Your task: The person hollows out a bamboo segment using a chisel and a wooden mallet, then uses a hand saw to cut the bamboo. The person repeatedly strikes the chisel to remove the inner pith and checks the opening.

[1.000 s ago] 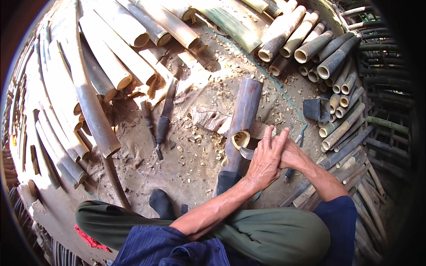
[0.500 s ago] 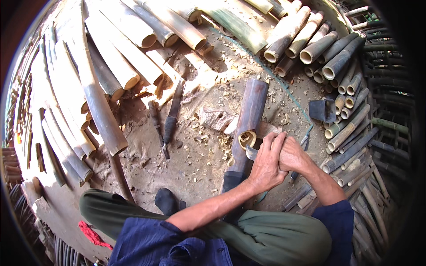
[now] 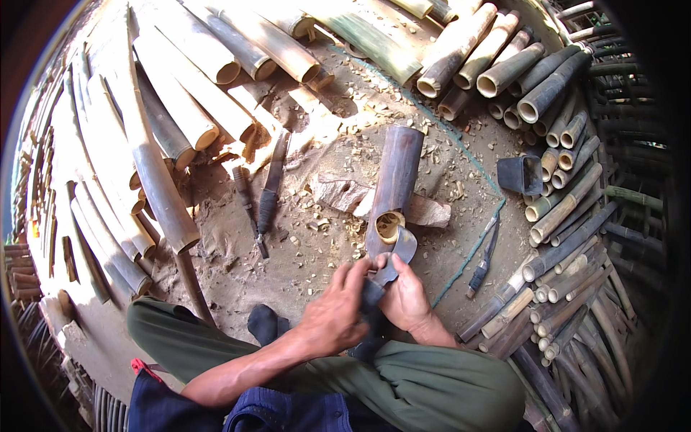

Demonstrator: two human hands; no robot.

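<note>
An earth floor (image 3: 230, 259) fills the scene, with long bamboo poles (image 3: 162, 180) lying across its left and far sides and a stack of shorter cut bamboo (image 3: 568, 201) along the right. At the near side a person sits in green trousers (image 3: 446, 378).

In the middle, a thick dark bamboo section (image 3: 397, 169) rests across a rough pale block (image 3: 430, 212), its hollow, pale mouth facing the person. It looks stiff, light for its girth and smooth enough to roll; the outer wall at the far end seems the soundest hold, clear of the cut edge.

Left of it lie a knife with a dark wrapped handle (image 3: 268, 209) and a slim rod-like tool (image 3: 246, 198).

The right hand (image 3: 409, 299) has a closed grip, thumb and fingers pinching the near part of a curved metal blade (image 3: 404, 246). The left hand (image 3: 335, 306) is half curled just beside it; whether that grip contains anything cannot be told. The blade looks thin, rigid and probably sharp, best taken by its near end, away from the edge. It reaches up beside the bamboo's mouth; contact is unclear.

Farther right stands a small black container (image 3: 512, 175). Tiny pale chips (image 3: 461, 191) dot the ground.
</note>
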